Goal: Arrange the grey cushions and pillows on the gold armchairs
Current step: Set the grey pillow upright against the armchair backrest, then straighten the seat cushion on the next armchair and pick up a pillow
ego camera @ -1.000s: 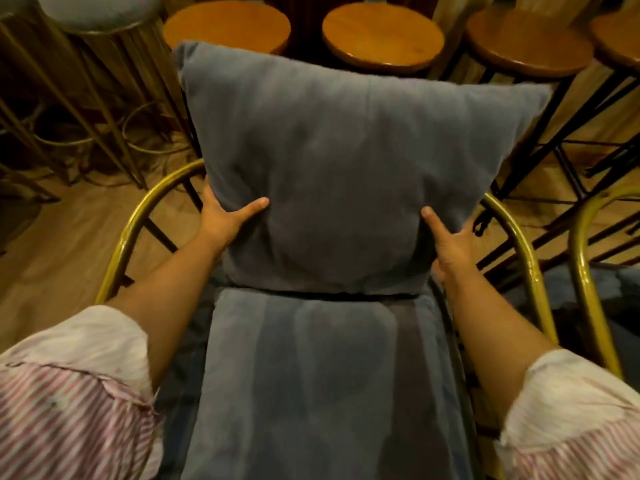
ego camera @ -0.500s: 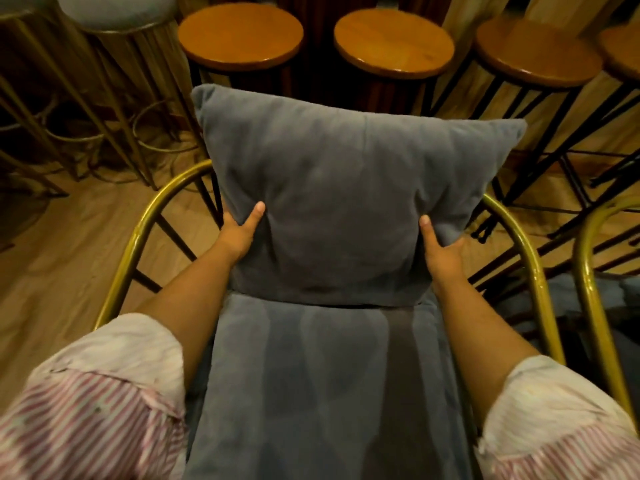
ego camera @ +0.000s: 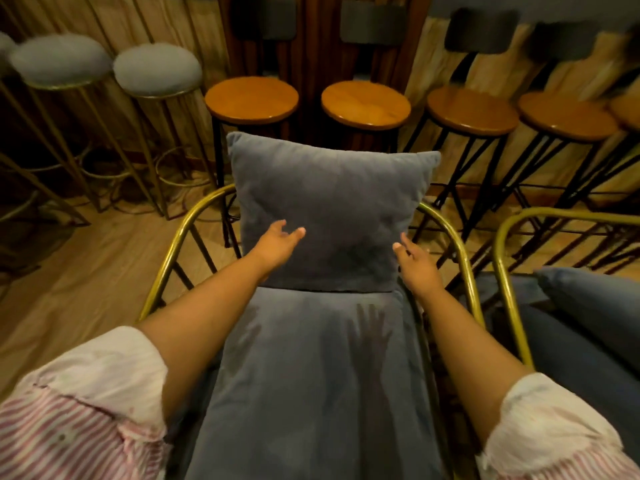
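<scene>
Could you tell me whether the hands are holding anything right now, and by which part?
Nothing is held: both the left hand and right hand are open beside the pillow.

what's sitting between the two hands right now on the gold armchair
In the head view, the lower part of the upright grey pillow lies between the left hand and right hand, above the seat cushion.

Wooden round stools point(ego camera: 251, 99) in row behind; fluffy grey-topped stools point(ego camera: 157, 69) left.
</scene>
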The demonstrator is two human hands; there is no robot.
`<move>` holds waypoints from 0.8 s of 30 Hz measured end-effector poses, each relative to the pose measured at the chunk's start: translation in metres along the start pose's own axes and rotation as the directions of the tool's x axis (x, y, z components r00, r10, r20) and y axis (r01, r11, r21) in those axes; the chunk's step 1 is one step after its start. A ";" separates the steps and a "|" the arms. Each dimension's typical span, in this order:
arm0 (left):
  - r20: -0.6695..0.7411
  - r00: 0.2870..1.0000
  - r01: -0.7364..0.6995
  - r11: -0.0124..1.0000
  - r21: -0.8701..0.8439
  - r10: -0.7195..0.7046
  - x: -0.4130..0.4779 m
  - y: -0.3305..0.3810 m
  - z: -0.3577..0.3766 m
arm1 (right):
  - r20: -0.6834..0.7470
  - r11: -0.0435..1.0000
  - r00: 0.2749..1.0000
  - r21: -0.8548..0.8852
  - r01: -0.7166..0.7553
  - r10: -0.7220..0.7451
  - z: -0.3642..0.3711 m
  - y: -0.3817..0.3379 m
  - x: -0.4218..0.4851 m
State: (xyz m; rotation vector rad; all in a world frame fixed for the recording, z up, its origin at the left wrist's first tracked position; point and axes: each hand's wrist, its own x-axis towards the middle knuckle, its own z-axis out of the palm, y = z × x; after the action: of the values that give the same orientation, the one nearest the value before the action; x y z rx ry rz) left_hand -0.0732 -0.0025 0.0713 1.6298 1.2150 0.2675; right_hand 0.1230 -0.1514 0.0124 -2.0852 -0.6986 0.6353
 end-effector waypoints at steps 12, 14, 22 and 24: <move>0.375 0.911 -0.306 0.891 0.335 0.172 -0.211 0.051 0.068 | -0.122 0.935 0.983 -0.345 0.085 -0.134 -0.138 0.014 -0.216; 0.432 0.878 -0.373 0.860 0.349 0.206 -0.233 0.061 0.088 | -0.159 0.941 0.983 -0.336 0.037 -0.096 -0.162 0.031 -0.241; 0.597 0.762 -0.517 0.791 0.328 0.251 -0.290 0.103 0.215 | -0.328 0.968 0.945 -0.236 -0.087 0.005 -0.267 0.103 -0.319; 0.625 0.736 -0.542 0.779 0.316 0.259 -0.298 0.114 0.255 | -0.365 0.974 0.929 -0.179 -0.139 0.065 -0.294 0.128 -0.327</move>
State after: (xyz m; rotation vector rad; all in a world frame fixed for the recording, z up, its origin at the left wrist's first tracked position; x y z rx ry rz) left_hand 0.0266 -0.3871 0.1648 2.2157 0.4578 -0.2609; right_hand 0.1115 -0.5953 0.1246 -2.3552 -0.4618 0.2323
